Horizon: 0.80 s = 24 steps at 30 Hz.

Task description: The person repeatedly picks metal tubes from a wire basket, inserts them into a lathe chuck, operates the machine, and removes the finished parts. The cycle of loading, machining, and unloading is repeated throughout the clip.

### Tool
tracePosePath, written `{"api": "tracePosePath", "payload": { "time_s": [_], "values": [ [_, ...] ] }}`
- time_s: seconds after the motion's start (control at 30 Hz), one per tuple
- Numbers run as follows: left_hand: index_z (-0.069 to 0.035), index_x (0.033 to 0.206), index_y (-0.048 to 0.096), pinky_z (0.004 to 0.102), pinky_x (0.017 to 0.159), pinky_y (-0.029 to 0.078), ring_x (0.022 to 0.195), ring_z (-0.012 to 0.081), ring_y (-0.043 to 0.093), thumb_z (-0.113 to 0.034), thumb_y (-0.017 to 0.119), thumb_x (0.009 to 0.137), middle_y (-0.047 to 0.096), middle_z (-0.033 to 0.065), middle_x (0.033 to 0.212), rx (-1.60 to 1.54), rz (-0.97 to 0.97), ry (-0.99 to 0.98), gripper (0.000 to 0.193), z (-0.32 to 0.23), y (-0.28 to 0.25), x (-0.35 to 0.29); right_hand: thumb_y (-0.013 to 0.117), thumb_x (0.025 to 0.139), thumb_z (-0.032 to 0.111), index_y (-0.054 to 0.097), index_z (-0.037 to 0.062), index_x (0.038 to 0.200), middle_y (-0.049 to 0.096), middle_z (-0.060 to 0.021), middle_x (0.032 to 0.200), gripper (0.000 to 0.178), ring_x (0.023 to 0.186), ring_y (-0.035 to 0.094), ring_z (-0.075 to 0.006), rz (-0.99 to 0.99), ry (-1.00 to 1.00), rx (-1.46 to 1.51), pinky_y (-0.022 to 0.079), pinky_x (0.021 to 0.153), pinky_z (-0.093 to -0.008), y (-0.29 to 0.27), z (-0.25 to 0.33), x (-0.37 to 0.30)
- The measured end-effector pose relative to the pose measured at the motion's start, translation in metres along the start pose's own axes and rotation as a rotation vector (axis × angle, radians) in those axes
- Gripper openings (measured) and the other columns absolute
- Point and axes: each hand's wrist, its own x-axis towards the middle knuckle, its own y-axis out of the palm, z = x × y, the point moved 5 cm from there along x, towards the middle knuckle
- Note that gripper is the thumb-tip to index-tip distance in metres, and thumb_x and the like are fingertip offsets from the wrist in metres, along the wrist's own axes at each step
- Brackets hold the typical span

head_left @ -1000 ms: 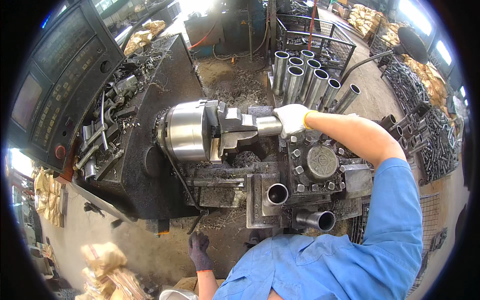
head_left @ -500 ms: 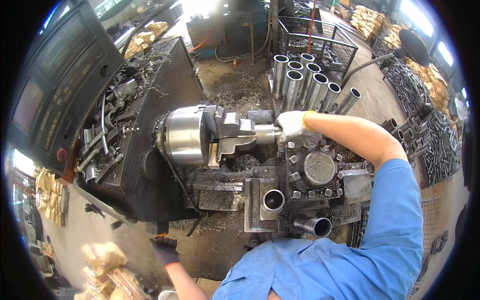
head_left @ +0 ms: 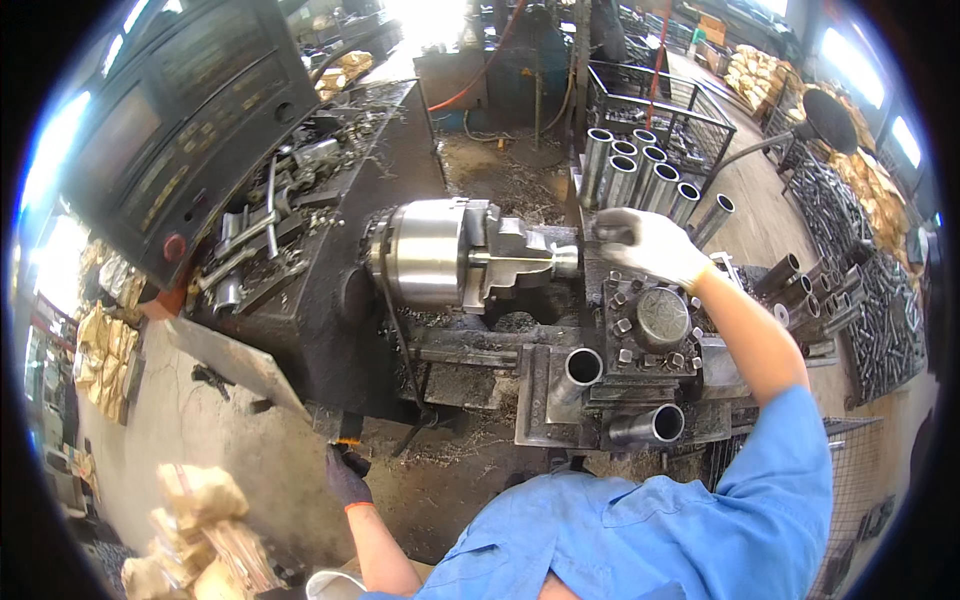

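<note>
Workshop floor (head_left: 215, 400), bare and grey, fills the lower left of the frame; brown paper sacks (head_left: 200, 495) sit low on it. Control panel (head_left: 170, 150) leans across the upper left, blurred, a red button near its lower edge. Loose metal pieces (head_left: 265, 225) litter the dark machine housing (head_left: 350, 200) next to it.

Frame centre: bright steel chuck (head_left: 430, 255), stepped jaws gripping a short metal tube (head_left: 566, 262), its free end pointing right.

Right hand, white glove (head_left: 655, 245), right of centre, just beside that free end and apparently clear of it. Fingers (head_left: 612, 227) darkened and curled in; cannot tell whether anything is inside them. Below the hand: square tool post (head_left: 662, 320) with round cap and ring of bolts. Two open-mouthed cylinders below that, one upright (head_left: 578, 375), one lying over (head_left: 640, 430).

Left hand, dark glove with orange cuff (head_left: 347, 478), lower left of centre, close under the machine's lower edge. Its fingers too dark to read, wide or narrow; contact unclear.

Upper right: upright steel tubes (head_left: 617, 187) grouped before a wire cage (head_left: 715, 120); more tubes lie slanted (head_left: 775, 277) at right.
</note>
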Motion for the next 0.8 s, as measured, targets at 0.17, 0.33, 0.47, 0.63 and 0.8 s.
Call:
{"api": "tracePosePath", "payload": {
  "time_s": [0.17,0.33,0.47,0.63,0.8],
  "values": [
    [0.003,0.147,0.055,0.0456,0.107,0.050,0.126,0.0356,0.063,-0.030,0.063,0.108,0.065,0.0232,0.138,0.586,-0.164,1.063,0.052,-0.163,0.065,-0.103,0.077,0.094,0.012,0.071,-0.0034,0.131,0.078,-0.0143,0.120,0.040,0.107,0.073,-0.0177,-0.565,0.216,0.326,0.057,0.099,-0.0339,-0.023,0.004,-0.155],
    [-0.007,0.149,0.056,0.0481,0.087,0.057,0.099,0.0365,0.072,-0.032,0.064,0.102,0.074,0.0183,0.112,0.961,-0.210,1.716,0.054,-0.343,0.214,-0.121,0.076,0.094,0.010,0.075,-0.0039,0.122,0.078,-0.0144,0.112,0.031,0.101,0.073,-0.0212,-0.730,0.367,0.350,0.057,0.094,-0.0348,0.019,-0.011,-0.262],
    [-0.014,0.167,0.031,0.0548,0.085,0.058,0.103,0.0390,0.076,-0.048,0.055,0.103,0.077,0.0197,0.112,1.460,-0.289,1.162,0.077,-0.422,0.298,-0.031,0.074,0.093,0.016,0.076,-0.0023,0.117,0.078,-0.0152,0.108,0.031,0.096,0.073,-0.0237,-0.667,0.393,0.188,0.057,0.091,-0.0365,0.041,-0.004,-0.316],
    [-0.016,0.168,0.029,0.0587,0.085,0.057,0.104,0.0435,0.076,-0.049,0.056,0.103,0.076,0.0247,0.118,1.348,-0.204,1.155,0.078,-0.426,0.309,-0.042,0.075,0.092,0.014,0.076,-0.0008,0.117,0.078,-0.0169,0.108,0.029,0.098,0.075,-0.0275,-0.617,0.469,0.151,0.059,0.090,-0.0373,0.049,0.002,-0.363],
    [-0.001,0.136,0.067,0.0434,0.071,0.058,0.073,0.0327,0.071,-0.016,0.073,0.094,0.075,0.0133,0.091,0.644,0.362,1.801,0.045,-0.241,0.247,-0.201,0.074,0.089,0.023,0.078,0.0048,0.115,0.079,-0.0166,0.104,0.032,0.092,0.077,-0.0299,-0.486,0.452,0.119,0.061,0.084,-0.0375,0.075,-0.013,-0.371]
  ]
}}
